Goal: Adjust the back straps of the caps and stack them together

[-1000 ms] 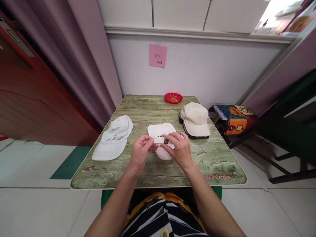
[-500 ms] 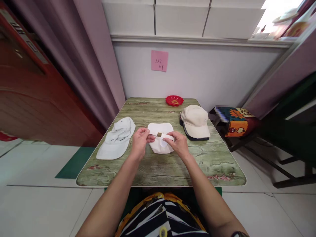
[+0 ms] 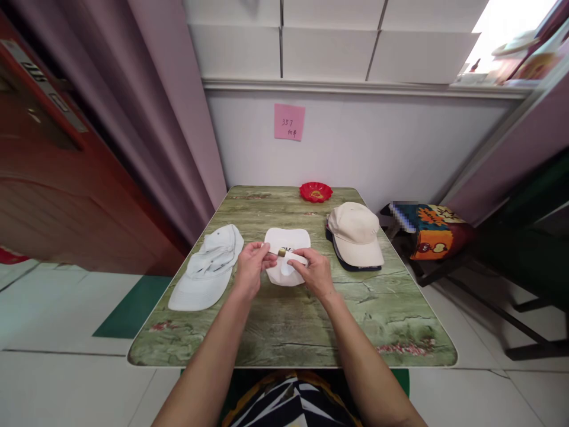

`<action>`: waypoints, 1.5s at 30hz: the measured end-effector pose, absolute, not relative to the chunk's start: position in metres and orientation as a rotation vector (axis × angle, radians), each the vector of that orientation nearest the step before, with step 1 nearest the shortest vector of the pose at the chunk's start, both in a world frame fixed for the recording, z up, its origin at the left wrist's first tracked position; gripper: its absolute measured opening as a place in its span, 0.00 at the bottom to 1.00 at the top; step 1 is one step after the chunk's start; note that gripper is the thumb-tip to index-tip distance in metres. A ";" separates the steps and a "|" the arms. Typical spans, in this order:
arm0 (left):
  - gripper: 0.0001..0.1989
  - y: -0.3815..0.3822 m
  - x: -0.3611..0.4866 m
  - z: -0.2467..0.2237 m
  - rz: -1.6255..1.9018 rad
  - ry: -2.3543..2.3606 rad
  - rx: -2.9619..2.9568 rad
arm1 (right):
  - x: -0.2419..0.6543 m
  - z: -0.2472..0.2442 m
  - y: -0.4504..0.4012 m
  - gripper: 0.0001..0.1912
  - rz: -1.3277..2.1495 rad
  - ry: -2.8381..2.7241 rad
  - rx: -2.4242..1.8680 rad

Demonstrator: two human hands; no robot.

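A white cap (image 3: 288, 237) is in the middle of the table, its back strap raised and its metal buckle (image 3: 281, 252) showing between the hands. My left hand (image 3: 253, 265) pinches the strap's left part beside the buckle. The strap's right part is pinched by my right hand (image 3: 313, 270), thumb on top. Dark lettering shows on the cap just behind the buckle. To the left lies a pale, partly crumpled cap (image 3: 204, 270). On the right, a cream cap (image 3: 355, 231) rests on top of dark headwear (image 3: 344, 258).
A red scalloped dish (image 3: 315, 191) sits at the back of the green wood-patterned table (image 3: 302, 347). Behind it, a pink note (image 3: 289, 121) is stuck on the wall. A stool with a colourful cover (image 3: 433, 234) stands to the right.
The view has tilted up slightly, so the table appears lower. Both hands still hold the strap, and the buckle has shifted slightly left; dark lettering on the cap now shows.
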State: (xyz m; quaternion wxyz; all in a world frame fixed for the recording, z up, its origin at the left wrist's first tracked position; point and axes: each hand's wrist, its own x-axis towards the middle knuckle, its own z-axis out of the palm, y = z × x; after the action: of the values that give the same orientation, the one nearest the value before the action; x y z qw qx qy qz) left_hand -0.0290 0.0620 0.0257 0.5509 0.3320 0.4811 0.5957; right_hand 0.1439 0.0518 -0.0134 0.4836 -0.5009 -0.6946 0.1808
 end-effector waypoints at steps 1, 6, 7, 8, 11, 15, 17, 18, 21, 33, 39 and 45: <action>0.21 0.059 -0.029 0.025 1.392 1.137 0.790 | 0.144 -0.013 0.050 0.08 0.441 -1.692 -1.236; 0.24 0.052 -0.026 0.025 1.284 1.182 0.845 | 0.145 -0.005 0.047 0.12 0.403 -1.690 -1.282; 0.24 0.053 -0.025 0.026 1.276 1.193 0.862 | 0.145 -0.002 0.048 0.14 0.389 -1.704 -1.277; 0.24 0.054 -0.025 0.027 1.272 1.199 0.876 | 0.145 0.000 0.048 0.15 0.375 -1.723 -1.269; 0.22 0.056 -0.025 0.030 1.258 1.194 0.879 | 0.142 0.006 0.050 0.15 0.330 -1.789 -1.251; 0.21 0.056 -0.025 0.031 1.220 1.185 0.841 | 0.135 0.009 0.051 0.16 0.253 -1.893 -1.251; 0.21 0.056 -0.025 0.030 1.225 1.191 0.837 | 0.132 0.009 0.053 0.16 0.219 -1.931 -1.245; 0.21 0.056 -0.025 0.029 1.232 1.195 0.838 | 0.131 0.008 0.054 0.15 0.208 -1.943 -1.239; 0.20 0.057 -0.026 0.026 1.234 1.188 0.827 | 0.129 0.005 0.057 0.11 0.192 -1.953 -1.237; 0.14 0.064 -0.045 0.023 1.169 1.362 1.263 | 0.135 0.006 0.058 0.20 0.283 -1.964 -1.282; 0.10 0.068 -0.062 0.044 1.164 1.568 1.847 | 0.148 0.014 0.057 0.08 0.468 -1.915 -1.329; 0.15 0.079 -0.045 0.050 0.747 1.127 2.229 | 0.142 0.016 0.054 0.09 0.540 -1.850 -1.262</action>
State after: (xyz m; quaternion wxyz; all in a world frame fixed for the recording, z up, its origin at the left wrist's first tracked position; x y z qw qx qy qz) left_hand -0.0451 0.0791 0.0495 0.2642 0.8246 0.4169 0.2764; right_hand 0.1422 0.0537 0.0159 0.4068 -0.5006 -0.7335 0.2142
